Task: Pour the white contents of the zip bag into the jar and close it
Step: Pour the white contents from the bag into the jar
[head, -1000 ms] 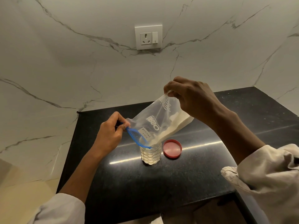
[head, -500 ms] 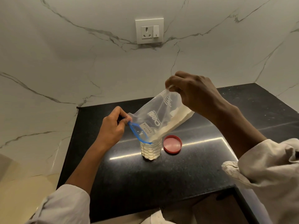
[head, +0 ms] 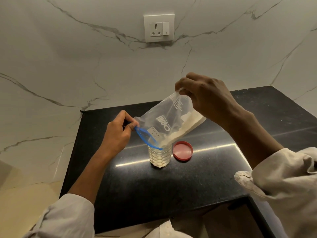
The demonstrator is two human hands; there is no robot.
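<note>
Left hand (head: pixel 118 134) pinches the blue zip edge of the zip bag (head: pixel 169 124) just left of the jar (head: pixel 159 156) | bag tilts mouth-down over the jar, white powder (head: pixel 185 125) sliding in | red lid (head: pixel 182 150) lies just right of the jar | right hand (head: pixel 208 98) pinches the bag's raised bottom corner above the jar.

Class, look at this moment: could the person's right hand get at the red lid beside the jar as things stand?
Probably not yet. The right hand grips the raised end of the zip bag, which is tilted over the jar. The red lid lies uncovered on the counter, so freeing that hand should suffice.
</note>
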